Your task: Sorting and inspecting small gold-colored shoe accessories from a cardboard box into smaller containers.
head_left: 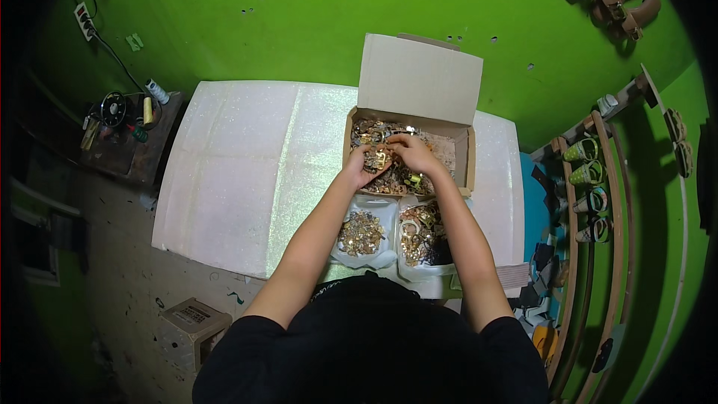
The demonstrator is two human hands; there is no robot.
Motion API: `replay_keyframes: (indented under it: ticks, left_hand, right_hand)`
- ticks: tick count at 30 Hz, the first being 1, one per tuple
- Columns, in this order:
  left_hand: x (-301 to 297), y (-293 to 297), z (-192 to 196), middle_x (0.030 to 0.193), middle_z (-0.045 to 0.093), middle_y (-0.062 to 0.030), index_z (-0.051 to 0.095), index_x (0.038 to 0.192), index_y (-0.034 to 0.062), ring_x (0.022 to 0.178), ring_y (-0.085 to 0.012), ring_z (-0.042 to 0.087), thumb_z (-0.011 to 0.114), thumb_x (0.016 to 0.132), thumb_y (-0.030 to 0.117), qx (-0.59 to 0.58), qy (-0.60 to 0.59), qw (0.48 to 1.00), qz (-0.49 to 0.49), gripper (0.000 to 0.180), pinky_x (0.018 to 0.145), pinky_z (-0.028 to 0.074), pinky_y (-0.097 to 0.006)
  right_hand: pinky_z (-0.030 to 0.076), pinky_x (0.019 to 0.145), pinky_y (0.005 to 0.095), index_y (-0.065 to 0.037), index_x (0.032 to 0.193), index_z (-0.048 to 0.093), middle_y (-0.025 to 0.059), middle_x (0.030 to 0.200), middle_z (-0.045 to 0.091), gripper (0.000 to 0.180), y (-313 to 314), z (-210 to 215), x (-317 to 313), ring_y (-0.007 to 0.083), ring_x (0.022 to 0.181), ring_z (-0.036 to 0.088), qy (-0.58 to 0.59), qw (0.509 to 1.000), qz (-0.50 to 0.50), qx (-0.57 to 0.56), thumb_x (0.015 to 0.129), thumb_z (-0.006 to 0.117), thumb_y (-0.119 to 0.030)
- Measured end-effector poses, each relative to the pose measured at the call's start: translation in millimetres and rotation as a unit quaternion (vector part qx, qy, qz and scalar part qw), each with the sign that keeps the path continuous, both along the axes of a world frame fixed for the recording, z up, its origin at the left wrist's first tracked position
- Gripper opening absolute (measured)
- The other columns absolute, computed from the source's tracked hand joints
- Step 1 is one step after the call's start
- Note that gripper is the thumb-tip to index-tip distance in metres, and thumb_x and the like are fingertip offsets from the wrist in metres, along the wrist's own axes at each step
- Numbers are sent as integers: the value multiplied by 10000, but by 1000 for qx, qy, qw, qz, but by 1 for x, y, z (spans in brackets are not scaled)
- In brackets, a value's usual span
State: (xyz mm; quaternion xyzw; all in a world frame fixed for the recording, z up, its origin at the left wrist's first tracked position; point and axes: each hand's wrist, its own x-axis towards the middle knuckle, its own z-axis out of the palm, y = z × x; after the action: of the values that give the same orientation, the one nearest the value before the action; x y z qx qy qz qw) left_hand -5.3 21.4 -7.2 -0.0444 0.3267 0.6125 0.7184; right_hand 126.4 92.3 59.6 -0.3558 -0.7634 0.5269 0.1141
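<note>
Both my hands are inside an open cardboard box filled with a heap of small gold and silver metal pieces that look like buckles. My left hand is turned palm up, its fingers curled under several of the gold buckles. Beside it, palm down, my right hand has its fingers bent together over the left hand's fingertips; whatever it pinches is too small to make out. Nearer to me stand two whitish plastic tubs: the left tub holds small gold pieces, and the right tub holds larger mixed metal fittings and something dark.
The box's lid stands raised at the back. Shiny pale sheeting covers the table. At left is a small sewing-machine table with thread spools. Sandals hang on a wooden rack at right. A carton sits on the floor.
</note>
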Motion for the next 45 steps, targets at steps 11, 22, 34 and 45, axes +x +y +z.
replay_keyframes:
  ticks: [11,22,34,45]
  left_hand:
    - [1,0,6,908,572,-154,499,963,7,844,-271,576,284,869,208,16,-16,1000,-7,309,694,515,-364]
    - [4,-2,0,910,566,-193,491,920,-15,806,-266,592,314,866,219,18,28,999,28,298,656,534,-332]
    - [7,-4,-12,825,569,-135,475,962,-1,691,-216,595,370,846,228,-19,143,990,7,277,603,534,-335]
    - [5,-4,-6,829,546,-115,461,965,11,693,-208,573,398,829,206,-9,53,998,21,246,626,521,-347]
  right_hand:
    - [439,694,245,31,990,539,110,878,590,282,-10,-17,34,135,744,558,-43,991,-61,107,741,559,-99]
    - [447,602,283,-3,802,569,92,717,583,194,-28,-20,25,162,632,547,-22,988,-117,100,645,621,-105]
    - [426,752,399,3,883,543,192,908,546,261,-48,-31,-2,330,869,526,-78,969,-127,199,686,591,-160]
    - [444,605,333,20,711,551,137,685,569,214,-50,-25,-11,240,637,557,-10,947,-203,250,655,642,-165]
